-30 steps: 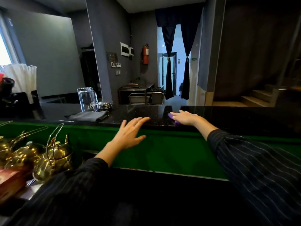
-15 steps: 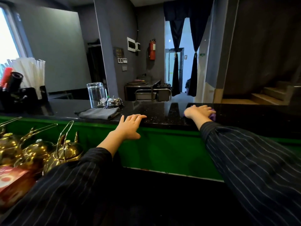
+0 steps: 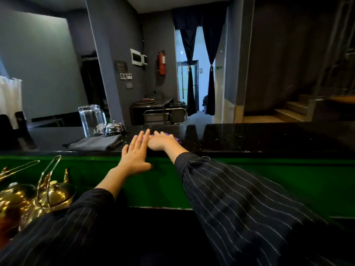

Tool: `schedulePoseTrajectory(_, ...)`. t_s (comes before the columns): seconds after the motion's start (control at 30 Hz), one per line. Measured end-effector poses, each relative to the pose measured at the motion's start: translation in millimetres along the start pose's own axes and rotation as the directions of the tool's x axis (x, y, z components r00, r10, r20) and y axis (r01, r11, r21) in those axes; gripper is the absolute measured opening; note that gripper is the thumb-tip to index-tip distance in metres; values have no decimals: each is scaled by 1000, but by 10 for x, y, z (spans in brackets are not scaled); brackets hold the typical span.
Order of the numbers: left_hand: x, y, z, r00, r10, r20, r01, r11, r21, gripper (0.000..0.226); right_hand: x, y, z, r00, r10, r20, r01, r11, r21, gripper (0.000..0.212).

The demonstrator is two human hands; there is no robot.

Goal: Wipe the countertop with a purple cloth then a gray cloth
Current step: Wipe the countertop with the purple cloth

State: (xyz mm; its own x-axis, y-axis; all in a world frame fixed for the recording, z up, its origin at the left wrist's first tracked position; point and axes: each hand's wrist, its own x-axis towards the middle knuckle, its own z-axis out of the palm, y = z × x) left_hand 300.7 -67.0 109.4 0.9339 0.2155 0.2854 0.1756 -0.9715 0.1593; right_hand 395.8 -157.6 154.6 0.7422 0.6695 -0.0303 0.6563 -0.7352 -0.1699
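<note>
My right hand [image 3: 160,143] presses flat on a purple cloth [image 3: 173,137] on the black speckled countertop [image 3: 249,139]; only the cloth's edges show past the fingers. My left hand [image 3: 135,152] lies open, fingers straight, on the counter's front edge, its fingertips touching the right hand. A folded gray cloth [image 3: 96,144] rests on the counter to the left of both hands, untouched.
Behind the gray cloth stand a clear glass block [image 3: 92,120] and a metal service bell [image 3: 114,128]. Brass teapots [image 3: 44,194] sit lower left below the green counter face [image 3: 288,181]. Dark holders with white straws are at the far left.
My right hand slid the purple cloth leftward along the counter, from the right side to beside my left hand. My left hand settled further onto the counter's edge.
</note>
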Motion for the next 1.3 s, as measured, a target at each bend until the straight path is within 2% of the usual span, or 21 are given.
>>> schedulePoseTrajectory(0.1,-47,304,25,999,-26,21,26,1000,17,114,-380,257,-24,1000,2,0,-2,1000,-6,60)
schedulePoseTrajectory(0.3,-42,1588,191,984,174,49,-170,983,-69,103,-1185,1239,-151,980,186,-75,-186,983,9,55)
schedulePoseTrajectory(0.47,25,2614,258,908,382,174,-370,924,-99,106,-1852,2234,-251,929,332,-162,-336,942,2,53)
schedulePoseTrajectory(0.57,82,3083,296,869,414,272,-417,908,-50,104,-2216,2822,-306,892,418,-175,-425,905,-2,50)
schedulePoseTrajectory(0.77,259,3177,312,862,375,340,-375,924,-70,83,-2688,3791,-452,769,612,-185,-612,788,65,51)
schedulePoseTrajectory(0.9,325,3197,373,876,395,277,-413,911,10,60,-2584,3782,-526,677,718,-162,-721,691,52,53)
schedulePoseTrajectory(0.97,359,3219,331,874,359,329,-381,925,2,59,-2474,3543,-542,706,687,-170,-693,720,31,53)
schedulePoseTrajectory(1.07,407,3281,231,839,306,451,-315,948,-57,55,-2295,3146,-409,878,451,-161,-462,886,-34,51)
schedulePoseTrajectory(1.13,425,3317,200,815,305,493,-296,950,-99,50,-2256,3094,-360,937,331,-112,-337,941,-41,52)
schedulePoseTrajectory(1.2,431,3314,230,837,254,485,-247,966,-81,49,-2325,3304,-428,953,295,-62,-297,955,-16,52)
schedulePoseTrajectory(1.3,416,3311,308,866,237,439,-289,956,54,50,-2483,3948,-575,916,400,-30,-399,916,30,52)
